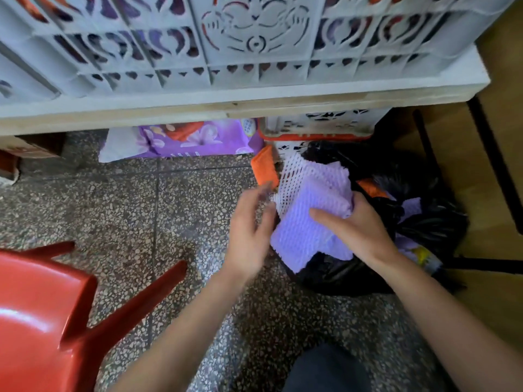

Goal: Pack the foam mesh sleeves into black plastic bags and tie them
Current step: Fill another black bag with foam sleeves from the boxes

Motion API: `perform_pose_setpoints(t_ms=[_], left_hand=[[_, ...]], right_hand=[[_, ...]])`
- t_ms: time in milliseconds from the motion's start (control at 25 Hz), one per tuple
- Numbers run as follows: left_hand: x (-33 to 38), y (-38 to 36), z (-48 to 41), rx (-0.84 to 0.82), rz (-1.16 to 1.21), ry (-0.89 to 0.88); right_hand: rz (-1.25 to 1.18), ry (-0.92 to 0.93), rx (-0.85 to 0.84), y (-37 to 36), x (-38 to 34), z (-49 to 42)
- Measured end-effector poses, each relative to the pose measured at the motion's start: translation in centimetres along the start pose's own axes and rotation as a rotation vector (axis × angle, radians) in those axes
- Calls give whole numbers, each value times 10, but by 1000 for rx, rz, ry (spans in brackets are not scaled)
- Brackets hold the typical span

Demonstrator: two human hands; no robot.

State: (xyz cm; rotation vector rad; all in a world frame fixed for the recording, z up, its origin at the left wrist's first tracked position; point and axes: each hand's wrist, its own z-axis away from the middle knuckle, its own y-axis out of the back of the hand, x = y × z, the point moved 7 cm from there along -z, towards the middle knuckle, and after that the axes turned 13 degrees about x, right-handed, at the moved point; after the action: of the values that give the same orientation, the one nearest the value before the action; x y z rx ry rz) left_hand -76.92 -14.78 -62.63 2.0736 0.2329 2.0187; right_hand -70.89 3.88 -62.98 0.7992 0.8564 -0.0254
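Right hand (358,224) grips foam mesh sleeves (300,239) over black bag (342,277) edge.

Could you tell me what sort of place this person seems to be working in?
Probably a small fruit shop's storeroom or packing corner: perforated plastic crates sit on a wooden shelf, foam mesh sleeves are held over a black plastic bag, and the floor is terrazzo.
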Motion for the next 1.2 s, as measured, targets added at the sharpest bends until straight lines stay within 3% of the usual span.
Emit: perform_pose_setpoints(t_ms=[160,320,640,960,1080,1200], left_hand=[[-73,-21,-64,52,-268,220],[-116,-44,-96,155,-171,555],[-62,-32,-82,221,-360,398],[32,60,28,304,-310,492],[84,76,51,220,-210,459],[162,87,65,93,-49,413]], right_hand=[[79,29,-44,-11,16,-6],[45,24,-28,-9,24,-16],[43,14,-64,-4,20,-5],[265,172,-34,62,-50,78],[268,236,-46,88,-90,113],[295,188,-55,113,-131,149]])
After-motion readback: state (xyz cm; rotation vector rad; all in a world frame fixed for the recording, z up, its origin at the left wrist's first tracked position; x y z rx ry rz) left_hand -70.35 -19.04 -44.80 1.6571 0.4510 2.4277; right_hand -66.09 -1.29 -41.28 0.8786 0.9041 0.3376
